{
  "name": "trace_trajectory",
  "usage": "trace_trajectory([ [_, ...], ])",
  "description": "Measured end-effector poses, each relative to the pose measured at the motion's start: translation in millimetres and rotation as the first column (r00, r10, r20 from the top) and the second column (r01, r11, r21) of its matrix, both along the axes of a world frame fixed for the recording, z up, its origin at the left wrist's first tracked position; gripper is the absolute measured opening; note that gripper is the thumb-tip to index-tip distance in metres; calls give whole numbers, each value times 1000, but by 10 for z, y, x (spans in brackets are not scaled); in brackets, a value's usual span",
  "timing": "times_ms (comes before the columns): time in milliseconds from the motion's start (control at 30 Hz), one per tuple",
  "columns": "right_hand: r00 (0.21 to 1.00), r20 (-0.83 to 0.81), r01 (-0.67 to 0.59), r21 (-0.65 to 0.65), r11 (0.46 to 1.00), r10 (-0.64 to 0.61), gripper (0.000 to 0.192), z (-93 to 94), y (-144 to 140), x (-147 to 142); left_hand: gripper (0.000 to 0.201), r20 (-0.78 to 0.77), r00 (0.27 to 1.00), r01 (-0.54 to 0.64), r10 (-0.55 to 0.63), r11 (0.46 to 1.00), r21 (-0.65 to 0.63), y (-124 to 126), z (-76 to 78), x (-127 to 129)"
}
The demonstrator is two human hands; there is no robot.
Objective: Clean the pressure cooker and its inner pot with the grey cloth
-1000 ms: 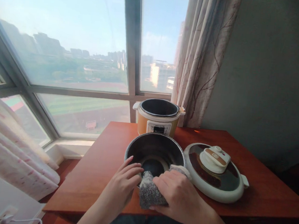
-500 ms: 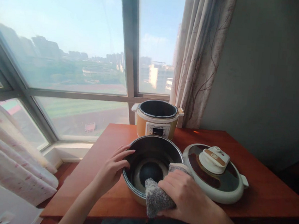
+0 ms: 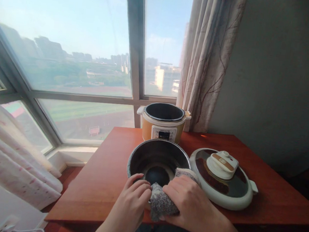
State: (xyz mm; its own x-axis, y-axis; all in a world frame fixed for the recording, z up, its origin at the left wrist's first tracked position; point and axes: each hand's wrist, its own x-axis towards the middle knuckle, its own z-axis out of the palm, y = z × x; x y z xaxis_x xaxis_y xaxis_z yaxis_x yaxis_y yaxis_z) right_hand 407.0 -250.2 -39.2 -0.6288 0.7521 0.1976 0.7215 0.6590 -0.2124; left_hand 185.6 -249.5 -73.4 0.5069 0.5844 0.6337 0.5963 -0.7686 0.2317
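Observation:
A dark metal inner pot [image 3: 159, 159] sits on the red-brown table [image 3: 106, 176] right in front of me. My right hand [image 3: 190, 202] presses a grey speckled cloth [image 3: 161, 202] over the pot's near rim. My left hand [image 3: 132, 197] grips that same near rim just left of the cloth, fingers curled over the edge. Behind the pot stands the orange cooker body [image 3: 163, 122], uncovered. The cooker's round white lid [image 3: 222, 176] lies flat to the right of the pot.
A large window fills the left and centre, with a patterned curtain [image 3: 209, 59] hanging behind the cooker. Another pale curtain [image 3: 12, 157] is at the lower left. A grey wall runs along the right. A socket with a cable [image 3: 7, 224] is at the bottom left.
My left hand slid from the pot's left rim back to the near rim, beside the cloth. My right hand and the cloth stayed on the near rim, shifting slightly.

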Motion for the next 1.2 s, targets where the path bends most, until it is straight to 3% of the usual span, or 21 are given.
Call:
trace_trajectory([
  [133,1000,-6,-5,-7,1000,5,42,-7,2,3,29,20,996,84,-84,996,11,148,-18,-71],
  [267,1000,-13,-27,-32,999,27,44,8,12,84,31,-1,986,168,-168,985,48,386,5,-300],
  [433,996,-46,-85,-54,995,82,45,41,52,221,33,-56,990,134,-133,991,27,773,53,-624],
  [600,995,-68,-77,-41,996,74,46,27,77,217,35,9,995,98,-98,995,-11,942,43,-699],
  [767,995,-85,-59,-17,998,57,44,-6,71,181,32,-110,994,-2,10,997,77,813,35,-744],
  [900,998,-58,-40,-25,999,38,41,17,59,154,38,-191,981,3,18,994,113,559,154,-693],
  [1033,999,-32,-15,-29,999,14,39,43,36,111,36,-185,982,55,-41,996,71,250,223,-419],
  [1200,1000,-18,3,-19,1000,-3,42,11,29,57,24,-106,994,14,-15,1000,-7,69,37,-36],
])
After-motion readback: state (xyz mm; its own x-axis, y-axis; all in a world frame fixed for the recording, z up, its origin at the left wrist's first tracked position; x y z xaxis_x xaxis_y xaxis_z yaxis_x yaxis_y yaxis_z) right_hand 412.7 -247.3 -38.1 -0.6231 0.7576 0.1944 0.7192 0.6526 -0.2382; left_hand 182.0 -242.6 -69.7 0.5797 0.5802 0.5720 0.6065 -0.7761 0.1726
